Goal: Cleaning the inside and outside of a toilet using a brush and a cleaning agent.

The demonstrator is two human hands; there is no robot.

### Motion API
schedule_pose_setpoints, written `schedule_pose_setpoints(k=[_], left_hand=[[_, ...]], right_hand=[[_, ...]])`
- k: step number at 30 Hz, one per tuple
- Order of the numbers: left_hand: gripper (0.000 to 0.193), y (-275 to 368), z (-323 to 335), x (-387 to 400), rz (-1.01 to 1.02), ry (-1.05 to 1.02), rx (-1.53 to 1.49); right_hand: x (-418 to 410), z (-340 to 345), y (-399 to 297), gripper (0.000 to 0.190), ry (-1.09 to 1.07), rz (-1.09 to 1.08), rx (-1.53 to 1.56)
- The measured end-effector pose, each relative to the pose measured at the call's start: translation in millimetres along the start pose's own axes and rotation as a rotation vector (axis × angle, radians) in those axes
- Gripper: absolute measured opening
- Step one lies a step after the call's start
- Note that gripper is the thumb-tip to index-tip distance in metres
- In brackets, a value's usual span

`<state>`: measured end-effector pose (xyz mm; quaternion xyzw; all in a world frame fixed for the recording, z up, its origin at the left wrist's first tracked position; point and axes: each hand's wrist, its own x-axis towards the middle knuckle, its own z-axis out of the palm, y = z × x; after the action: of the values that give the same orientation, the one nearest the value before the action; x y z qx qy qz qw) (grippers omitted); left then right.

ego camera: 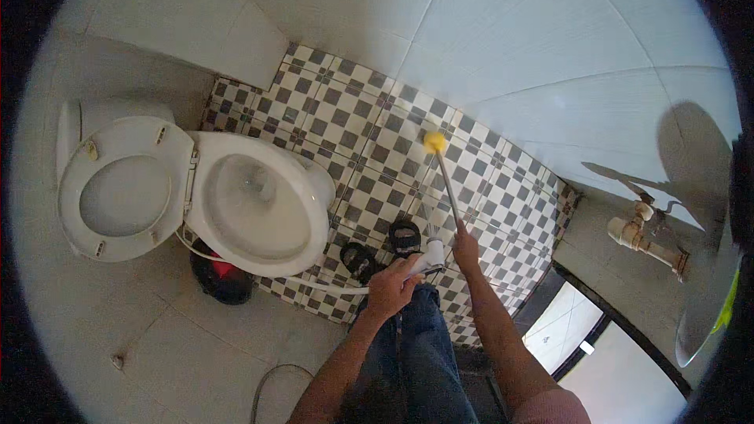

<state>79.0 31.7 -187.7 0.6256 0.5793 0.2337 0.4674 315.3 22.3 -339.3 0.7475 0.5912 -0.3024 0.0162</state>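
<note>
My left hand (pixel 389 291) grips a white bidet sprayer (pixel 435 254), whose white hose (pixel 330 288) runs back beneath the toilet. Fine jets of water (pixel 433 228) come out of the nozzle toward the floor. In my right hand (pixel 466 252) is the thin grey handle (pixel 449 188) of a toilet brush. Its round yellow head (pixel 435 142) rests against the checkered tile floor (pixel 359 118), ahead of my feet. Black sandals (pixel 404 237) are on my feet, just beyond the sprayer.
A white toilet (pixel 318 229) stands at left with its seat and lid (pixel 70 206) raised. Beside it sits a black bin (pixel 227 293) with something red. Stained drain pipes (pixel 642 244) jut from the right wall near a basin (pixel 698 324). A glazed door (pixel 618 377) is lower right.
</note>
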Motion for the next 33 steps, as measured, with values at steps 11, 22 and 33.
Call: schedule_pose_setpoints(k=[11,22,33], left_hand=[[0.035,-2,10,-20,0.018,-0.019,0.069],[0.039,-3,-4,5,-0.054,0.133,0.106],[0.036,-5,-12,13,-0.093,0.203,0.061]], right_hand=[[24,4,-48,0.048,-0.147,0.055,0.095],[-18,7,-43,0.046,-0.132,-0.091,0.016],[69,17,-79,0.048,0.034,-0.079,-0.047]])
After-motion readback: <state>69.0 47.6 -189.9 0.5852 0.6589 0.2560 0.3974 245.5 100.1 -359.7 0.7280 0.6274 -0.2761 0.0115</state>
